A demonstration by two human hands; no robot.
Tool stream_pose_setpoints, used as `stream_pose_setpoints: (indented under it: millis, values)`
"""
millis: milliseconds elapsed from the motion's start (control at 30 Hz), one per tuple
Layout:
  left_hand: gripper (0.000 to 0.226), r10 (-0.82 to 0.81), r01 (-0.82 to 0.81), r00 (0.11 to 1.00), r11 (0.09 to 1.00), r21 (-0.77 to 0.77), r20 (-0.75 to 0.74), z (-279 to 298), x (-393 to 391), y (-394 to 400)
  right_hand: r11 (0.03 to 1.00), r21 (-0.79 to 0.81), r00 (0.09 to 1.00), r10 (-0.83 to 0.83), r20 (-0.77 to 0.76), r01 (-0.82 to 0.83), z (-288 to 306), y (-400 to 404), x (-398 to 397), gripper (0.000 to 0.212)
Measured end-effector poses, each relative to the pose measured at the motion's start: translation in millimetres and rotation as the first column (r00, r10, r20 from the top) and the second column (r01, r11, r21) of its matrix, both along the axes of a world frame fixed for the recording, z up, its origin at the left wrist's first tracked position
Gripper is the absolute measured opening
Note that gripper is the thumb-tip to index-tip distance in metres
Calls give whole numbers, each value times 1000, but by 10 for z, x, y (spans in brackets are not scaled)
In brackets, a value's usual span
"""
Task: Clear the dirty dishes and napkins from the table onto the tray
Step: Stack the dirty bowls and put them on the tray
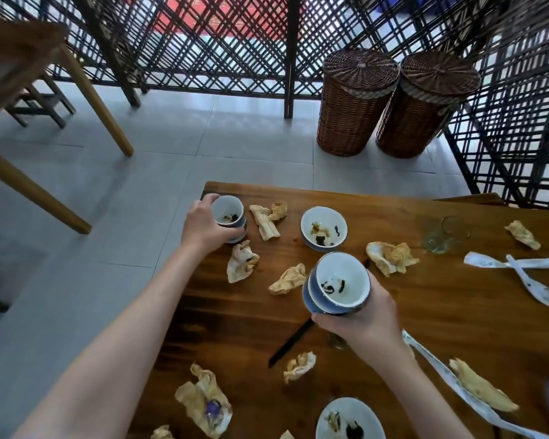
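My left hand [203, 224] grips a dirty blue-and-white cup [230, 217] at the far left corner of the wooden table [425, 312]. Above the table's middle, my right hand [363, 315] holds a stack of blue bowls [338, 283], tilted toward me, the top one soiled with dark scraps. Another dirty bowl [324, 228] stands beyond it. Several crumpled stained napkins [241, 263] lie scattered over the table. A dirty plate [351, 419] sits at the near edge. No tray is in view.
White ceramic spoons [533, 282] lie at the right, another long spoon [450, 378] nearer me. A clear glass [446, 234] stands at the far right. A black chopstick [290, 345] lies under my right hand. Two wicker baskets [355, 99] and a lattice screen stand beyond the table.
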State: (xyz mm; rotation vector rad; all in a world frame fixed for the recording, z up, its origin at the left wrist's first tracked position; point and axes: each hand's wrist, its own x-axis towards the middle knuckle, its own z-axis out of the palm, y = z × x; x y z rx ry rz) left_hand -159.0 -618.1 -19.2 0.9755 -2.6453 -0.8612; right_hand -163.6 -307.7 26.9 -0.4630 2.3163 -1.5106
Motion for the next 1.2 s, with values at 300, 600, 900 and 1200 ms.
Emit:
stream_pose_setpoints:
  millis: [300, 600, 900, 1200]
  values:
    - [87, 21, -17, 998, 998, 58, -66, -95, -7, 55, 1000, 8, 1000, -15, 4, 15, -29, 21, -2, 69]
    - [84, 38, -37, 992, 999, 12, -119, -108, -36, 73, 999, 21, 999, -33, 12, 32, -55, 110, 8, 68]
    - [81, 79, -56, 971, 993, 105, -224, -213, 12, 113, 997, 51, 997, -53, 53, 50, -112, 133, 25, 69]
    - [96, 33, -10, 974, 995, 103, -223, -259, 1, 109, 997, 59, 996, -61, 69, 57, -118, 173, 14, 69]
